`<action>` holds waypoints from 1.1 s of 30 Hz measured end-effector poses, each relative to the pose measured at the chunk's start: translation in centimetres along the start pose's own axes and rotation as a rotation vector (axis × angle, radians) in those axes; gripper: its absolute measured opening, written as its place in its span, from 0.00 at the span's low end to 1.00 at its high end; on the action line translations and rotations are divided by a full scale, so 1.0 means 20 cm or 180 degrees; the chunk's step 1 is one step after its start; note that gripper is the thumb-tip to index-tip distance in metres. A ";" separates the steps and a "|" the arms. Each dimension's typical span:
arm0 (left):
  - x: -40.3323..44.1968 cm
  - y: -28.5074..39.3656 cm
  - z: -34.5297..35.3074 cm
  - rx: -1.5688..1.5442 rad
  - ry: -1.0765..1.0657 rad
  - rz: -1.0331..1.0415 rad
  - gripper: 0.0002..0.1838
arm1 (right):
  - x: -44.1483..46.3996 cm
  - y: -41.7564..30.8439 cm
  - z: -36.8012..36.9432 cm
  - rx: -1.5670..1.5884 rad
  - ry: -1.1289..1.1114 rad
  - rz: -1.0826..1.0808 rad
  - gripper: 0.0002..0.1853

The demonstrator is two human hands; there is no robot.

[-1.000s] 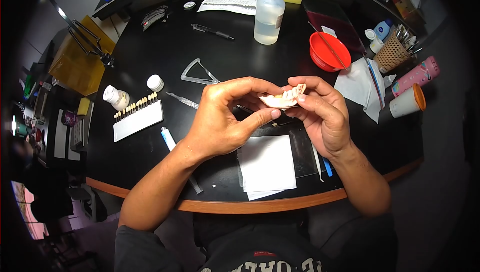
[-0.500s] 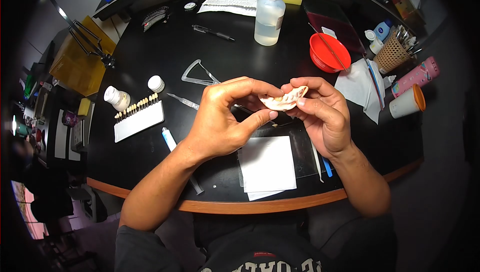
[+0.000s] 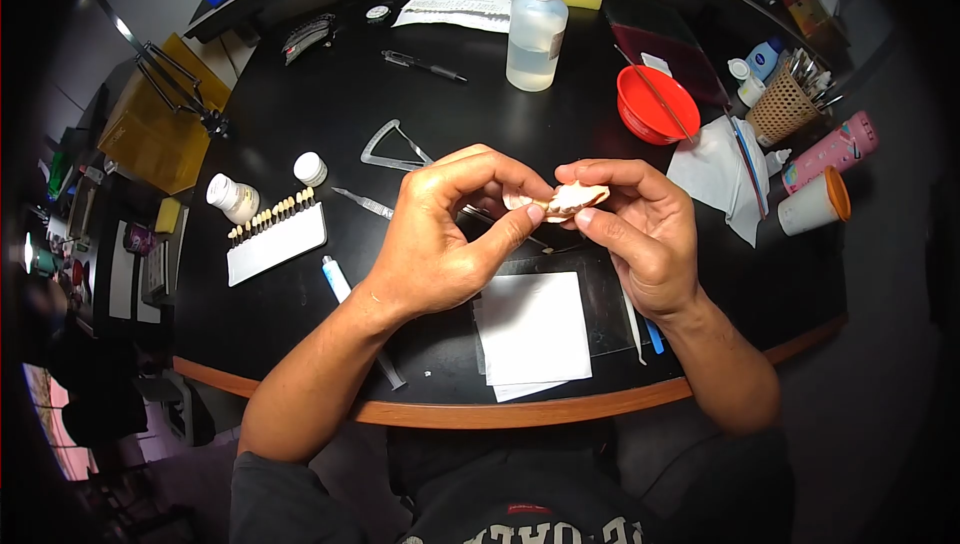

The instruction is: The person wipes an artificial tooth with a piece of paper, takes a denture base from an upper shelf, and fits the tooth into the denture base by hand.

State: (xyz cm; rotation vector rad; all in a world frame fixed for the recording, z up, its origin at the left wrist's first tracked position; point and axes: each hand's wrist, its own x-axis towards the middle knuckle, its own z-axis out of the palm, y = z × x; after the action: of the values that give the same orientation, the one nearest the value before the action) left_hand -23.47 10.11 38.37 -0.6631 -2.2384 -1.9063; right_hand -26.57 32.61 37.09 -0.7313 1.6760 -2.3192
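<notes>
Between my two hands, above the black table, is a small pale dental cast (image 3: pixel 582 200) with a scalloped edge. My left hand (image 3: pixel 450 229) pinches its left end with thumb and forefinger. On its right end, the thumb and fingers of my right hand (image 3: pixel 648 229) are closed. Fingers cover part of the cast at both ends. Under the hands lie a white paper pad (image 3: pixel 535 329) and a dark glossy sheet. Close to my left hand are a metal caliper (image 3: pixel 385 156) and a pointed metal tool (image 3: pixel 362 203).
Leftward are a tooth shade guide (image 3: pixel 280 249), two white jars (image 3: pixel 310 169) and a syringe (image 3: pixel 340 282). Farther back stand a clear bottle (image 3: pixel 537 44) and a pen (image 3: pixel 424 66). On the right are a red bowl (image 3: pixel 640 124), white cloth (image 3: pixel 715 169), brush basket (image 3: pixel 785 112) and cups.
The cast has turned in my fingers: the tooth-marked side that faced up earlier is now tipped away, and a jagged edge shows. Both hands have shifted slightly.
</notes>
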 end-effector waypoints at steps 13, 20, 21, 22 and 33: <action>0.00 0.04 0.02 0.0057 0.0163 -0.0178 0.19 | 0.00 0.01 0.01 -0.0177 0.0014 -0.0069 0.21; 0.00 0.04 0.02 -0.0023 0.0119 -0.0186 0.17 | 0.00 0.01 0.00 -0.0203 -0.0046 -0.0115 0.20; 0.00 0.04 0.01 -0.0034 0.0103 -0.0186 0.17 | 0.01 0.01 0.00 -0.0198 -0.0042 -0.0110 0.20; 0.00 0.03 0.01 -0.0049 0.0085 -0.0188 0.16 | 0.00 0.01 0.00 -0.0195 -0.0035 -0.0102 0.20; 0.00 0.01 0.01 -0.0117 0.0062 -0.0228 0.14 | 0.01 0.00 0.01 -0.0202 0.0003 -0.0086 0.19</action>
State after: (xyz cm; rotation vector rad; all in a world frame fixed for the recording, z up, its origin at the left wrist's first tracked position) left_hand -23.35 10.34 38.54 -0.5740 -2.2497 -1.9823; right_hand -26.63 32.42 37.09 -0.7696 1.7581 -2.2941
